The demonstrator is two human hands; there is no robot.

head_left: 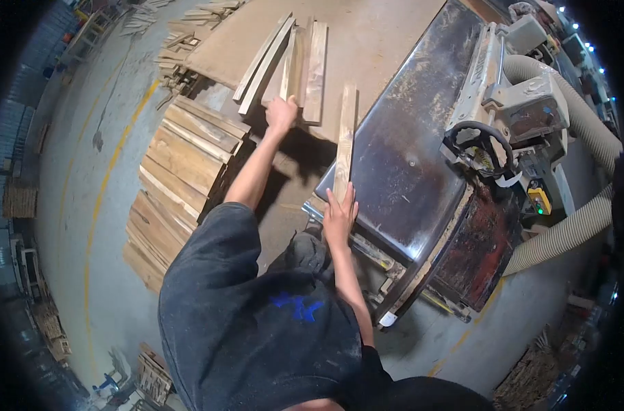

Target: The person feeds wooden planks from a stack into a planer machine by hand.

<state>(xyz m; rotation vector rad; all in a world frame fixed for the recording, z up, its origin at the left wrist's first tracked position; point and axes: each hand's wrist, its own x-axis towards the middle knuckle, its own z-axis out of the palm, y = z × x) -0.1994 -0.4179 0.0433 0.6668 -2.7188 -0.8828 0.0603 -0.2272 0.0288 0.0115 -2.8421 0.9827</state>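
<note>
My left hand (pixel 282 114) is closed around the near end of a wooden strip (pixel 288 72), which lies among several other strips on the brown board. Reaching forward, my right hand (pixel 340 214) rests with its fingers spread on the near end of another wooden strip (pixel 347 130). That strip lies lengthwise beside the left edge of the dark metal machine table (pixel 408 147). A wider light strip (pixel 316 72) lies just right of the one in my left hand. My right palm hides the near end of its strip.
A stack of wooden boards (pixel 182 164) stands at my left. On the right, the machine has a black handwheel (pixel 481 147), a yellow switch box (pixel 539 198) and ribbed hoses (pixel 565 226). More wood pieces (pixel 178 61) are piled beyond the brown board (pixel 384 34).
</note>
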